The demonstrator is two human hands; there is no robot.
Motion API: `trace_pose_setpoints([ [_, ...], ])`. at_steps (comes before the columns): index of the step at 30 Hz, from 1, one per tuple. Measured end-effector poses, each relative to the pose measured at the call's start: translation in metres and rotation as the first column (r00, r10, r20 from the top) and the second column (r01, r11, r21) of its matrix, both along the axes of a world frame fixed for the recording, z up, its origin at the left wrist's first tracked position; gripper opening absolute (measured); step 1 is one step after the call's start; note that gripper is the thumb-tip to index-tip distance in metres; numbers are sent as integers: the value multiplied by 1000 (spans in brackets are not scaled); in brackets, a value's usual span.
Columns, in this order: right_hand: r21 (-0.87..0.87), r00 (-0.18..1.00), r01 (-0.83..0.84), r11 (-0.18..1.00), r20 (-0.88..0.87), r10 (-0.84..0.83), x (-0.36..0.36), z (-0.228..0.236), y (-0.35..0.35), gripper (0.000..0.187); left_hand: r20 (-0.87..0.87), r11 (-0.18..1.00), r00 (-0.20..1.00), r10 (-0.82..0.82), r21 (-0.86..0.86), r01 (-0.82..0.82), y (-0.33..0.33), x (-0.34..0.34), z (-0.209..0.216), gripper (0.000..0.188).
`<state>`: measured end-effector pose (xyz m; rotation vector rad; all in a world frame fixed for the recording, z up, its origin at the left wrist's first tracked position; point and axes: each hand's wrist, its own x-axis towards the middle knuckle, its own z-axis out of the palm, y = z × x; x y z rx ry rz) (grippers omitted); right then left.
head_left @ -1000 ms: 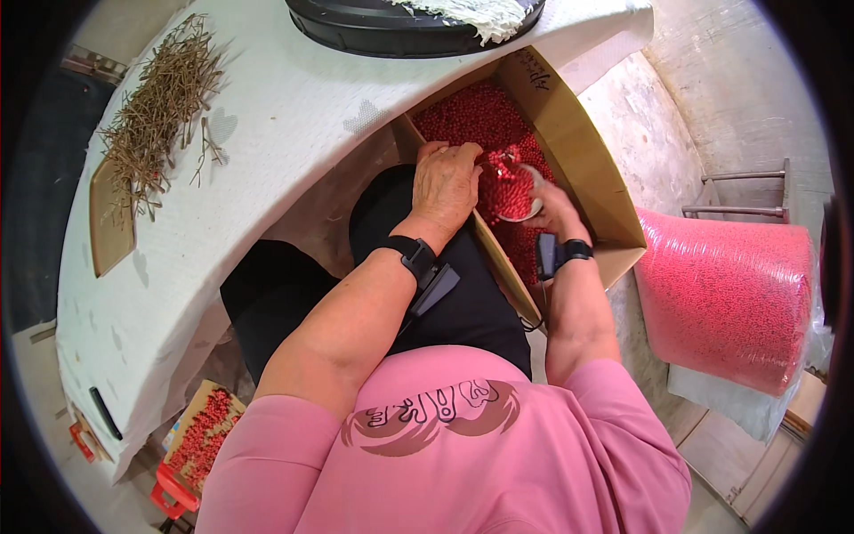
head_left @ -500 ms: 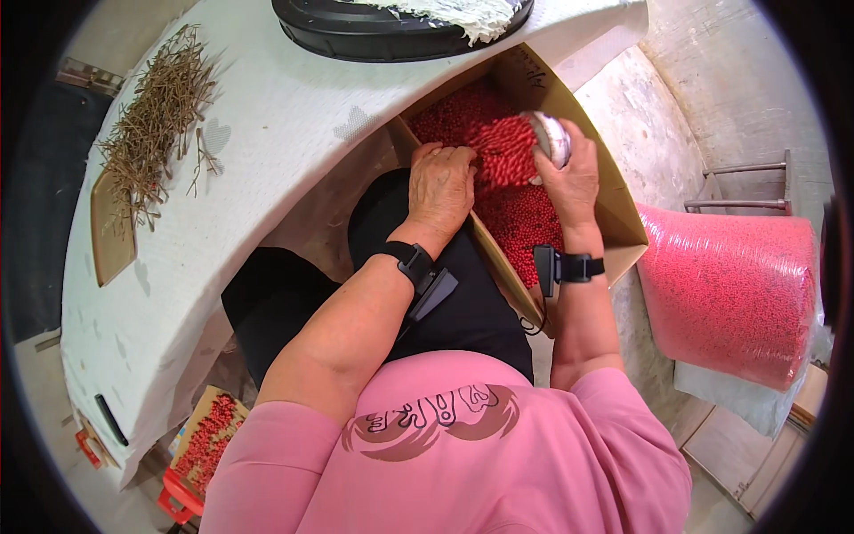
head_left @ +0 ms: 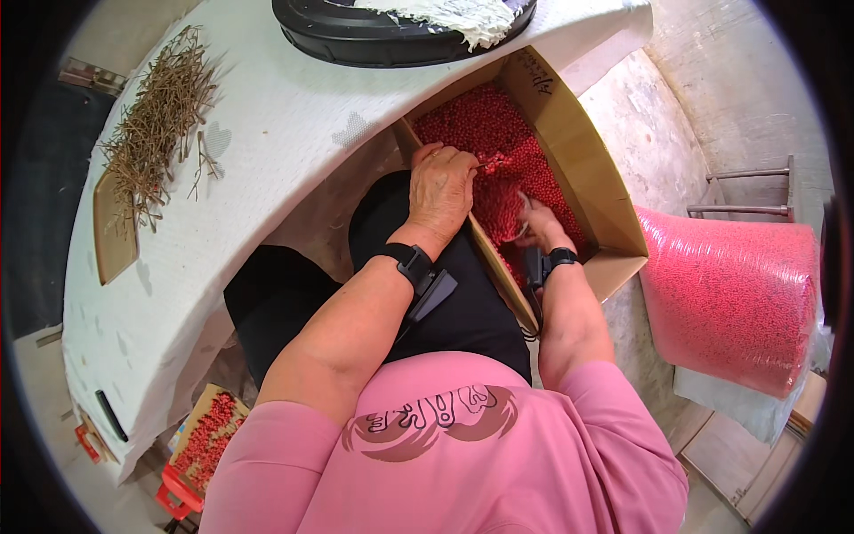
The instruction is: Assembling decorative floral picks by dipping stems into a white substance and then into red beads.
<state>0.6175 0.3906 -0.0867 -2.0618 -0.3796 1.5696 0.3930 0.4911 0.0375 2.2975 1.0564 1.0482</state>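
Note:
A cardboard box [head_left: 569,116] full of small red beads [head_left: 476,120] leans across my lap beside the table. My left hand [head_left: 442,187] rests at the box's near edge, its fingers pinched on a thin stem [head_left: 481,165]. The stem's far end reaches over the beads, with a red clump [head_left: 500,164] around it. Low in the box, my right hand [head_left: 544,225] is closed around a small white cup [head_left: 523,216], tilted among the beads. Motion blurs the cup, and most of it is hidden by beads and fingers.
On the white-covered table [head_left: 267,133] lie a pile of brown twigs [head_left: 160,116], a shallow tan tray [head_left: 116,236] and a black round tray [head_left: 391,49] with white material. A big clear bag of red beads [head_left: 729,298] stands at right. Lower left, red pieces fill another tray [head_left: 209,436].
My right hand has lowered the cup from above the box, where beads were pouring out, down into the beads. My left hand has stayed nearly in place.

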Motion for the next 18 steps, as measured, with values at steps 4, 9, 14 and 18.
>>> trace_pose_setpoints([
  [4, 237, 993, 112, 965, -59, -101, 4, 71, 14, 45, 17, 1000, 1000, 11, 6, -11, -1, -2, 1, 10],
  [9, 593, 982, 157, 790, -9, -189, 7, 119, 13, 46, 4, 999, 1000, 19, 41, -19, -1, -1, 0, 12],
  [14, 823, 905, -100, 560, 309, -292, -30, 160, 30, 50, -26, 999, 1000, 0, 45, 1, -2, -4, 0, 14],
  [18, 749, 713, -396, 531, 615, -336, -40, 174, 44, 50, -22, 1000, 1000, -14, 15, 14, -2, -3, -1, 14],
])
